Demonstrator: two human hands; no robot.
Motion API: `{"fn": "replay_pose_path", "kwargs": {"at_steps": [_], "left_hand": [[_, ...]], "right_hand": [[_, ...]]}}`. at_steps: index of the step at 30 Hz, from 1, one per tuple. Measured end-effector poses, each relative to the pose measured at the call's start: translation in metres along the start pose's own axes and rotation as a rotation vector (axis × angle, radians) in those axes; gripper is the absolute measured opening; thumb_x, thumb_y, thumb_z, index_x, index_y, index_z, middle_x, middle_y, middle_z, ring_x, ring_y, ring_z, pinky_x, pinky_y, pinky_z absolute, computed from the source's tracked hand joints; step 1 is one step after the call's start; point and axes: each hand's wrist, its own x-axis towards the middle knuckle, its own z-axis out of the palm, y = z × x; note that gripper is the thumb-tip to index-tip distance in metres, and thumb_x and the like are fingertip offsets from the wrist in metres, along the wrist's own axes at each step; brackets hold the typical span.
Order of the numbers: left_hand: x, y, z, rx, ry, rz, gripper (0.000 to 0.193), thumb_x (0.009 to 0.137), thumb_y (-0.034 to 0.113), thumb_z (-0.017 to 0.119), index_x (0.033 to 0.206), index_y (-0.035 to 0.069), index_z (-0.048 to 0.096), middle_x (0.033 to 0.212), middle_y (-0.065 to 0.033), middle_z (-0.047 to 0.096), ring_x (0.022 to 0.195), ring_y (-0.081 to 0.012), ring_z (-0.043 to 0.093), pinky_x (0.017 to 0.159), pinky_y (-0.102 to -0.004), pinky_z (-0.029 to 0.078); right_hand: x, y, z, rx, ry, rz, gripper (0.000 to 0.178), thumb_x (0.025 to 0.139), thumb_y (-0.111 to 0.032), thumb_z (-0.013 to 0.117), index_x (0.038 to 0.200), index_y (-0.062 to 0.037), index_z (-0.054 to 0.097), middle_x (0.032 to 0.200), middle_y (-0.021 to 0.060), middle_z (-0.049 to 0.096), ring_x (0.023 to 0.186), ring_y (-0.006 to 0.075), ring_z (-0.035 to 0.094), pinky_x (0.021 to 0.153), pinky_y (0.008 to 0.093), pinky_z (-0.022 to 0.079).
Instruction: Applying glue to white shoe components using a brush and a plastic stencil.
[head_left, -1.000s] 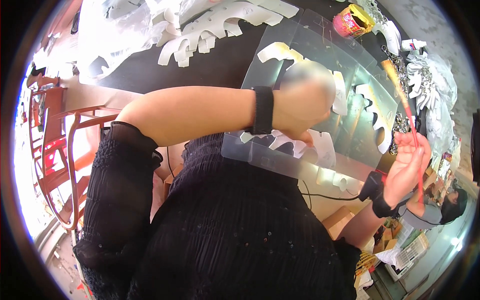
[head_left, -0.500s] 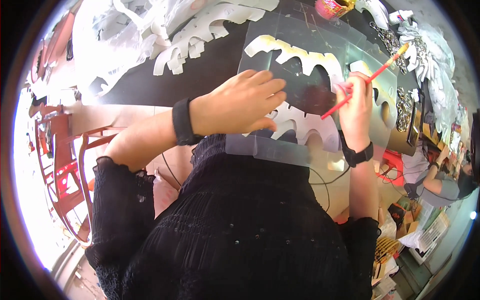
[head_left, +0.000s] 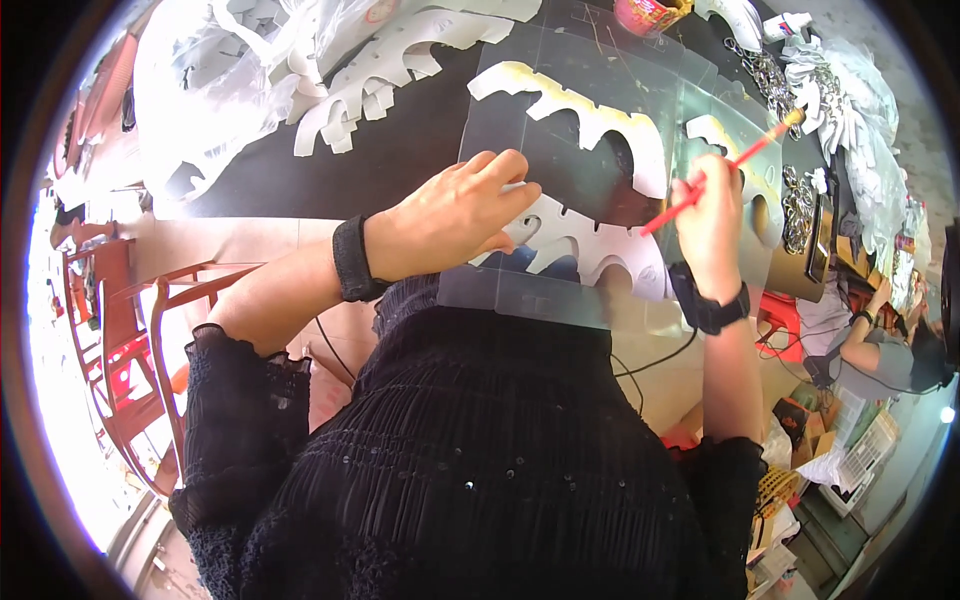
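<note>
Right fingers grasp the red-handled brush, bristles toward two o'clock; left fingers parted near the scalloped strip; I advise edge contact.

Two grips are showing: the left grip toward twelve o'clock, the right grip toward two. Two black wristbands are showing also. One brush is sticking out from the right grip. Three scalloped strips are lying flat: the upper strip at one o'clock, the lower strip and the right strip at two. At eleven o'clock more white pieces are overlapping, so I cannot count them. One pink-and-yellow tub is sitting at one o'clock. Two heaps of chain are lying around two o'clock. One red stool and one other person are appearing at three.
</note>
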Motion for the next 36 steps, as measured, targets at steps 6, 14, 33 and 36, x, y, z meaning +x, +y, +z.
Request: {"fn": "replay_pose_path", "kwargs": {"at_steps": [6, 14, 33, 36], "left_hand": [[0.002, 0.000, -0.003, -0.106, 0.015, -0.051, 0.052, 0.065, 0.009, 0.072, 0.110, 0.000, 0.050, 0.104, -0.0138, 0.043, 0.091, -0.0293, 0.052, 0.078, -0.0361, 0.044], [0.004, -0.005, 0.004, -0.109, 0.118, -0.038, 0.042, 0.067, -0.003, 0.066, 0.106, -0.001, 0.052, 0.102, -0.0134, 0.043, 0.080, -0.0279, 0.055, 0.070, -0.0340, 0.047], [0.015, -0.013, 0.002, -0.185, 0.136, -0.139, 0.037, 0.068, -0.006, 0.062, 0.104, 0.002, 0.054, 0.099, -0.0120, 0.044, 0.082, -0.0272, 0.054, 0.071, -0.0327, 0.047], [0.022, -0.015, -0.001, -0.185, 0.172, -0.130, 0.036, 0.069, -0.006, 0.061, 0.104, 0.002, 0.055, 0.095, -0.0118, 0.046, 0.082, -0.0272, 0.054, 0.071, -0.0321, 0.046]], "right_hand": [[-0.005, -0.009, 0.002, 0.067, 0.009, -0.039, 0.034, 0.066, 0.008, 0.065, 0.086, -0.0033, 0.040, 0.087, 0.0140, 0.042, 0.072, 0.0291, 0.046, 0.063, 0.0358, 0.041], [0.008, -0.019, 0.010, 0.017, -0.016, -0.051, 0.035, 0.065, 0.011, 0.063, 0.087, -0.0030, 0.040, 0.088, 0.0136, 0.041, 0.075, 0.0291, 0.046, 0.066, 0.0363, 0.042], [-0.071, 0.060, -0.093, -0.094, -0.040, 0.260, 0.032, 0.067, 0.010, 0.064, 0.082, -0.0024, 0.039, 0.099, 0.0138, 0.047, 0.079, 0.0249, 0.048, 0.070, 0.0310, 0.042], [-0.075, 0.070, -0.101, -0.097, -0.049, 0.247, 0.029, 0.069, 0.008, 0.064, 0.083, -0.0021, 0.040, 0.100, 0.0137, 0.047, 0.078, 0.0240, 0.048, 0.071, 0.0300, 0.042]]}}
